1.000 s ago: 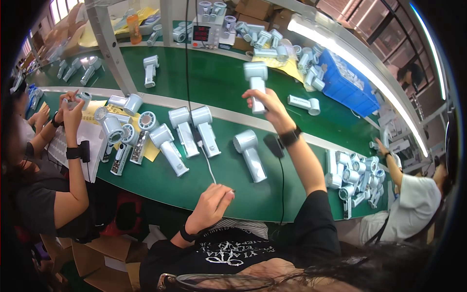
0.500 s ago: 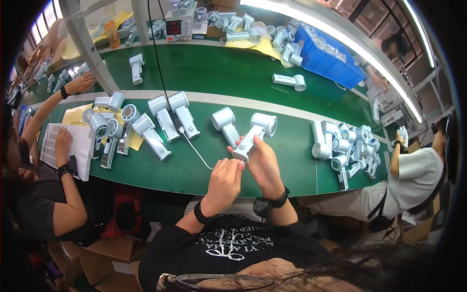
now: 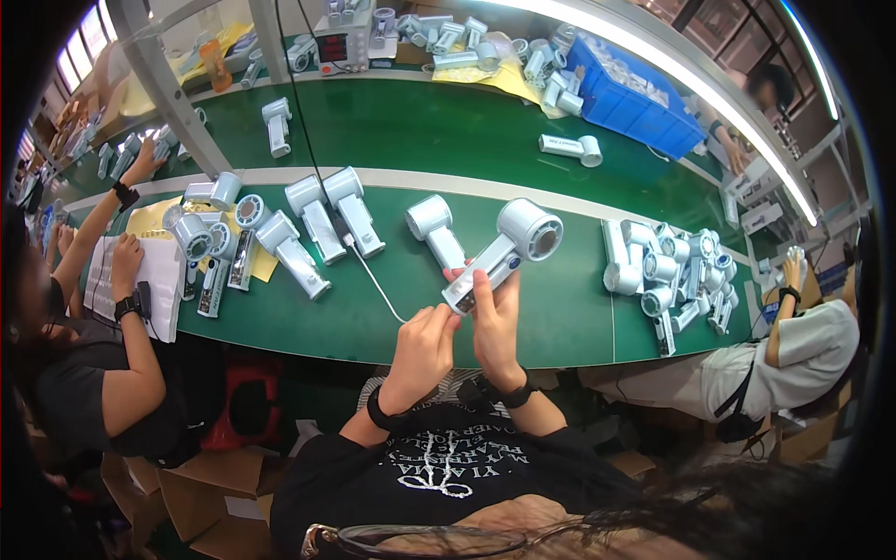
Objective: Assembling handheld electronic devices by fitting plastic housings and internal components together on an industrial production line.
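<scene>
My right hand (image 3: 497,329) is closed around the handle of a pale blue handheld fan (image 3: 527,231). The fan's round head points up and to the right, and electronics show at the handle's open lower end. Against that end my left hand (image 3: 425,353) pinches a white cable (image 3: 381,287); its tip is hidden by my fingers. The cable comes from a white connector (image 3: 349,241) on a hanging black cord (image 3: 306,112). Just left of the held fan, a second handheld fan (image 3: 435,230) lies on the green table (image 3: 373,341).
More fans (image 3: 297,257) lie to the left, and a pile of them (image 3: 667,271) is at the right. Beyond the table runs a green belt (image 3: 392,131) with a blue bin (image 3: 635,107) behind it. Co-workers sit on both sides; a person's arm (image 3: 135,369) rests on papers at left.
The held fan has turned in my right hand, so its grille faces right and its handle leans more. Both hands stay close together. The left co-worker's reaching hand has moved leftward.
</scene>
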Tool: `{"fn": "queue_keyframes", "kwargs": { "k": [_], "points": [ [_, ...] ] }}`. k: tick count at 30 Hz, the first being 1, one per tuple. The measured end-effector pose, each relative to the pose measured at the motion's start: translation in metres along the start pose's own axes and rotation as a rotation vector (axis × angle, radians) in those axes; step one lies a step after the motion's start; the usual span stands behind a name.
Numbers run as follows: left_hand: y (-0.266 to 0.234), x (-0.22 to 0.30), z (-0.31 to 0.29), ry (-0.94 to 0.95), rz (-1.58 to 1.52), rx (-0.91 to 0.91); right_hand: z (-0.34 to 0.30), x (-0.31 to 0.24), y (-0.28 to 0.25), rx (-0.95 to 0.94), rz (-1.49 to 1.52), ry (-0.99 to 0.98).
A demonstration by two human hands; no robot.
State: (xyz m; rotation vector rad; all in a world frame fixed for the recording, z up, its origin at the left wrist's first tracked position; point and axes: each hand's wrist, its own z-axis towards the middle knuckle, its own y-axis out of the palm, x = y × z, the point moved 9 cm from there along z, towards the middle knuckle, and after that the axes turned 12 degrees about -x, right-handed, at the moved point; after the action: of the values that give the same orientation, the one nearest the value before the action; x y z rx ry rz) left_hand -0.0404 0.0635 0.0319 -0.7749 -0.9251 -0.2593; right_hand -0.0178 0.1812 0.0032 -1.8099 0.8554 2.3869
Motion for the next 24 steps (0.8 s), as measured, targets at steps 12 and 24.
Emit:
{"fn": "queue_keyframes", "kwargs": {
  "k": [12, 24],
  "points": [
    [0.015, -0.040, -0.012, -0.153, -0.529, -0.222, -0.013, -0.033, 0.004, -0.011, -0.234, -0.166],
    [-0.006, -0.022, -0.017, 0.112, -0.643, -0.311, -0.036, -0.052, -0.028, -0.335, -0.722, -0.227]
  ]
}}
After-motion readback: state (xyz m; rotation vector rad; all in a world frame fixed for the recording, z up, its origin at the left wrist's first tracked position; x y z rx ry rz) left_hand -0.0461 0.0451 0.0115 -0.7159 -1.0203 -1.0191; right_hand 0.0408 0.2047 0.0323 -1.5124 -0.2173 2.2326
